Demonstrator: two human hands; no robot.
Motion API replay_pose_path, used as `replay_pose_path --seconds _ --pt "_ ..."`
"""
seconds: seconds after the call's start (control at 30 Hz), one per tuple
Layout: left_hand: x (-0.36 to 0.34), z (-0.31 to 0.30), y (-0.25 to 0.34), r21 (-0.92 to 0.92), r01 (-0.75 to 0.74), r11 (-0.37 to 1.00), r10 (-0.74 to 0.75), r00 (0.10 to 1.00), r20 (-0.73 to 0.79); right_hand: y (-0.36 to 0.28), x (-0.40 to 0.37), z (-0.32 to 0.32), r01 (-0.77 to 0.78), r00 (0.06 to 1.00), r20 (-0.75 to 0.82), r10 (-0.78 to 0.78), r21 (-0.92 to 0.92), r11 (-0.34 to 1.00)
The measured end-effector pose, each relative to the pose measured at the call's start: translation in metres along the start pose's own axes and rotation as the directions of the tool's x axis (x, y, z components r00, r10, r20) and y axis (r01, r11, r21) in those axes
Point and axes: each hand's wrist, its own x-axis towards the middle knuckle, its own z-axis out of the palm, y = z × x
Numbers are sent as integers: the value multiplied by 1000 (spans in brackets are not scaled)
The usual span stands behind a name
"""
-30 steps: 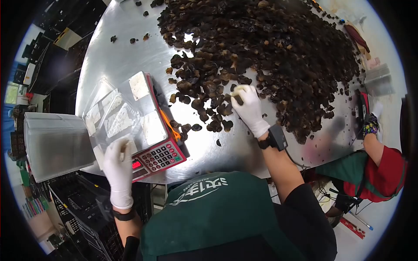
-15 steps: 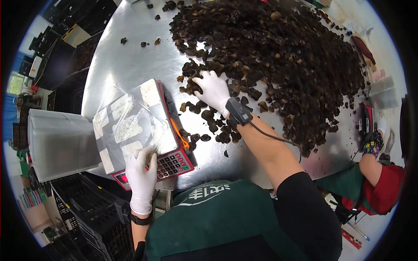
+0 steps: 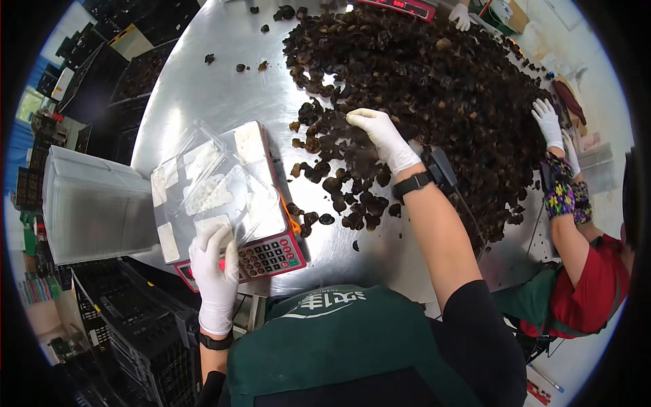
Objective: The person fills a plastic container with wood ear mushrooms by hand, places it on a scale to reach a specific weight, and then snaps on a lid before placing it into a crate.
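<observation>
My left hand [image 3: 215,275], in a white glove, is closed on the near edge of a clear plastic box [image 3: 234,186]. That box lies open on the plate of a red weighing scale [image 3: 274,254]. Over the left part of a large heap of dark wood ear mushrooms [image 3: 434,81] is my right hand [image 3: 385,139], also gloved. Its fingers are pressed together, pointing left; whatever they hold is hidden. Just below it, some mushroom pieces look smeared by motion. Loose wood ears [image 3: 339,193] lie on the metal table [image 3: 203,95] between scale and heap.
Stacked clear boxes [image 3: 95,203] stand left of the scale. Orange-handled scissors [image 3: 291,217] lie at its right side. Black crates [image 3: 135,325] are below left. A co-worker's gloved hand [image 3: 548,123] touches the heap's right side; another person's glove [image 3: 461,17] is beyond, near a second scale [image 3: 403,7].
My right hand has lifted off the loose wood ears and moved right, its fingers drawing together. My left hand stays at the box. The co-worker's hands have reached forward to the heap.
</observation>
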Motion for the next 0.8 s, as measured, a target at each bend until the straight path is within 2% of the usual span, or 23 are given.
replay_pose_path --seconds 0.1,0.17,0.2,0.23,0.27,0.3,0.33,0.37,0.43,0.47,0.5,0.53,0.57,0.63,0.7,0.73,0.77,0.8 --pt "-1 3 -10 43 -14 999 17 997 -69 -26 -11 15 6 998 67 -13 101 995" --pt "-2 5 -15 16 -27 999 28 998 -52 -49 -21 41 32 990 133 -56 173 984" --pt "-4 7 -14 -14 1 1000 -2 998 -62 -66 -29 57 105 980 147 -131 173 979" --pt "-5 7 -13 -47 23 999 -27 997 -71 -97 -45 75 -2 974 222 -51 230 973" --pt "-7 7 -15 -77 27 997 -31 998 -51 -100 -45 95 40 947 289 -139 322 946" --pt "-6 6 -14 -36 30 999 -33 995 -95 -128 -62 109 112 935 312 -166 185 976" --pt "-5 7 -12 -7 23 1000 -23 990 -136 -129 -63 128 261 917 288 -277 92 961" --pt "-3 10 -10 15 12 1000 -10 985 -172 -135 -72 144 266 905 314 -286 108 958" --pt "2 9 -11 -14 13 1000 -15 985 -171 -105 -64 182 605 707 355 -612 145 783" --pt "2 12 -10 -54 27 998 -37 980 -194 -83 -58 207 723 608 346 -715 130 678" --pt "3 13 -10 -93 46 995 -65 975 -213 -86 -73 204 730 633 454 -627 -81 679" --pt "4 13 -10 -101 61 993 -80 978 -190 -84 -79 206 768 598 625 -502 -265 583" --pt "5 14 -8 -133 57 989 -78 984 -162 -77 -86 206 827 546 701 -459 -364 428" --pt "5 19 -10 -104 78 992 -92 987 -131 -70 -97 199 874 485 580 -655 -334 352" --pt "2 18 -16 -41 86 995 -87 996 -27 -68 -90 175 869 480 448 -755 -123 479" --pt "5 16 -12 23 42 999 -41 999 -36 -66 -84 153 862 504 362 -784 -262 433" --pt "7 14 -12 79 5 997 -4 1000 -9 -55 -72 135 789 576 157 -802 -360 497" --pt "8 12 -10 93 5 996 -6 1000 18 -46 -58 98 714 615 159 -773 -529 459"
